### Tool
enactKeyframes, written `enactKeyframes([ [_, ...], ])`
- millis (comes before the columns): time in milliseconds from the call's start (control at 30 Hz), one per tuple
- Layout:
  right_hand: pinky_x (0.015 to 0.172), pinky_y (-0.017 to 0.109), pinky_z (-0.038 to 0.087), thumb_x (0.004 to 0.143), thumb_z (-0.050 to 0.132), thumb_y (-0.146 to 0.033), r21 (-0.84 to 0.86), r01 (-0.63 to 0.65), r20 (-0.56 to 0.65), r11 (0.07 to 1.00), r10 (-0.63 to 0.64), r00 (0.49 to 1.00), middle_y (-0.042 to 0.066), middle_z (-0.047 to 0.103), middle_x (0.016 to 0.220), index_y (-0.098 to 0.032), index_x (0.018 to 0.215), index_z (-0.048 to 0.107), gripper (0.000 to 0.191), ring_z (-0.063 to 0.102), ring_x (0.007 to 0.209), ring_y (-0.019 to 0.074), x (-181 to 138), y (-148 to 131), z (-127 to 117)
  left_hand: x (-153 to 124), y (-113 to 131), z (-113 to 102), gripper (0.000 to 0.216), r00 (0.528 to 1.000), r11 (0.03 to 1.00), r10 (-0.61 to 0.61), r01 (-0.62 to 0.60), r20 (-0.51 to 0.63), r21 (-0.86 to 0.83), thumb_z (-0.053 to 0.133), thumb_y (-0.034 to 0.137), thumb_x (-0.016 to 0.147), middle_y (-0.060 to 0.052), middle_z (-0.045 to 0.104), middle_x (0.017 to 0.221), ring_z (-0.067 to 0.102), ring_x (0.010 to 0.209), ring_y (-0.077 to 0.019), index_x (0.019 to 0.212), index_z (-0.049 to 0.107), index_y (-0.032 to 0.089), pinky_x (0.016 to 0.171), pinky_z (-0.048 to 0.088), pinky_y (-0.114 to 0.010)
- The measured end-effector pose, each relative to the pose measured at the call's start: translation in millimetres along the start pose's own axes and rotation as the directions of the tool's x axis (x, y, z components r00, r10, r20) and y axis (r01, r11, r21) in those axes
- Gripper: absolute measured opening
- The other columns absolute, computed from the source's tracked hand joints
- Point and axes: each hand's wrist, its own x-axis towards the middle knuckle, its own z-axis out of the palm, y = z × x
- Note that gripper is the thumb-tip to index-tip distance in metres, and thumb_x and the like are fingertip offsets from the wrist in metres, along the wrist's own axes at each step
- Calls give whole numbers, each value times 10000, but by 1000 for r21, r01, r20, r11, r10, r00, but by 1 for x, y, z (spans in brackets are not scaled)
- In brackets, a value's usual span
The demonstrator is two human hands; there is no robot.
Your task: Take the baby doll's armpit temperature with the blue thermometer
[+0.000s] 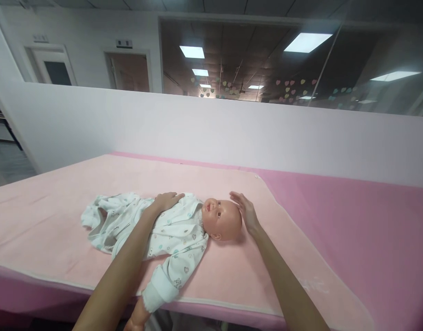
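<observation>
The baby doll (179, 232) lies face-up at frame centre on a pink blanket (60, 207). It is probably light, hard-headed and floppy, best supported under head and trunk. The left hand (167, 201) rests flat on its chest, fingers together; the right hand (244, 210) cups the crown, fingers slightly spread.

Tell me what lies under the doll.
A pale pink blanket, spread over a darker pink cover. The doll, with the left hand on it, hides the patch directly beneath.
</observation>
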Motion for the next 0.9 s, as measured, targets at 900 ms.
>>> enactKeyframes([
  [900, 908, 354, 411, 661, 613, -600, -133, -18, 162, 991, 39, 986, 82, 673, 1033, -151, 872, 695, 503, 572, 1015, 254, -9, -4, 14, 5, -4, 3, 684, 1000, 1000, 5, -5, -1, -29, 202, 685, 776, -124, 650, 1089, 578, 996, -329, 964, 633, 187, 903, 359, -428],
])
